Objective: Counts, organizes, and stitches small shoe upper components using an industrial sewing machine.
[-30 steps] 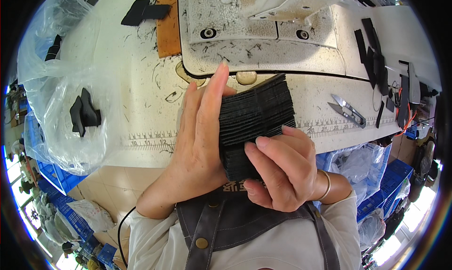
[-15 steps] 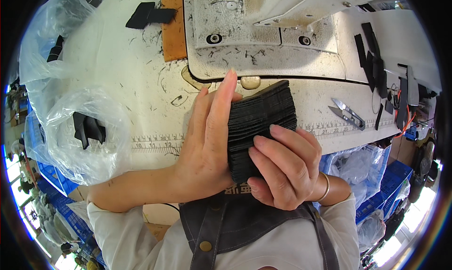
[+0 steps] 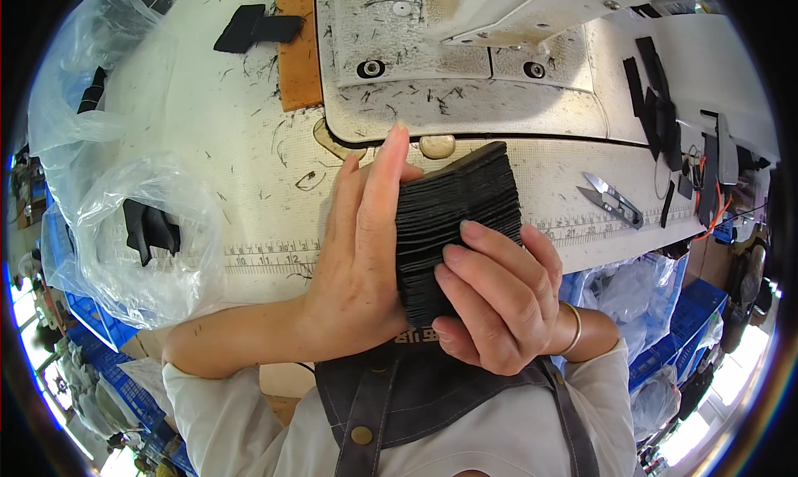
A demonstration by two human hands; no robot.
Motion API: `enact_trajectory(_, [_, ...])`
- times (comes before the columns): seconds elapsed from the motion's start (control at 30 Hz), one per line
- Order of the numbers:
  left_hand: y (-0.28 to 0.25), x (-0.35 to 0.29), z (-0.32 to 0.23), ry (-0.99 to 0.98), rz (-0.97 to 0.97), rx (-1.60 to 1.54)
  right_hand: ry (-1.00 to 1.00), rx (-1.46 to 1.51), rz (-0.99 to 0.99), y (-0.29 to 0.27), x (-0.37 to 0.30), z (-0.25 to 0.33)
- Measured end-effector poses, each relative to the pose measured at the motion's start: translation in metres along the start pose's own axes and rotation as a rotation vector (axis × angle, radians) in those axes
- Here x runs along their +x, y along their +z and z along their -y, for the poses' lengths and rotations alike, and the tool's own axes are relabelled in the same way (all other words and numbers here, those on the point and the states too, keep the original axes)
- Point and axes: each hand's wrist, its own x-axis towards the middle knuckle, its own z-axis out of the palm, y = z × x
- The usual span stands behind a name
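Note:
A thick stack of black fabric pieces [image 3: 457, 194] is held up between my two hands, its layered edges facing up. My left hand [image 3: 362, 244] presses flat along the stack's left side, its fingers stretched toward the sewing machine and the thumb side partly hidden behind the stack. Round the right and near side curls my right hand [image 3: 503, 302], its fingertips on the layered edges. Both hands are in front of the sewing machine bed [image 3: 465, 103]. A pair of thread snips [image 3: 611, 200] lies on the table to the right of the stack.
At the left, a clear plastic bag [image 3: 195, 219] holds black pieces. Two black fabric pieces [image 3: 258, 28] lie near an orange-brown strip [image 3: 298, 49]. Black strips [image 3: 661, 111] lie at the far right. Printed rulers [image 3: 258, 259] run along the table's near edge; blue crates [image 3: 682, 327] stand below.
My right fingers have shifted slightly up and left along the stack's edges. The stack stays between both hands, and the whole view has drifted a little.

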Motion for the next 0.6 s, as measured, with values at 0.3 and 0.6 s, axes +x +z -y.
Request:
enact_trajectory(0.3, [0.0005, 0.0003, 0.0004, -0.001, 0.014, 0.004, -0.008, -0.009, -0.006, -0.0015, 0.0003, -0.0001])
enact_trajectory(0.6, [0.0057, -0.0047, 0.0005, -0.05, -0.008, -0.025, 0.06, 0.102, -0.037, 0.0014, 0.0048, -0.0035])
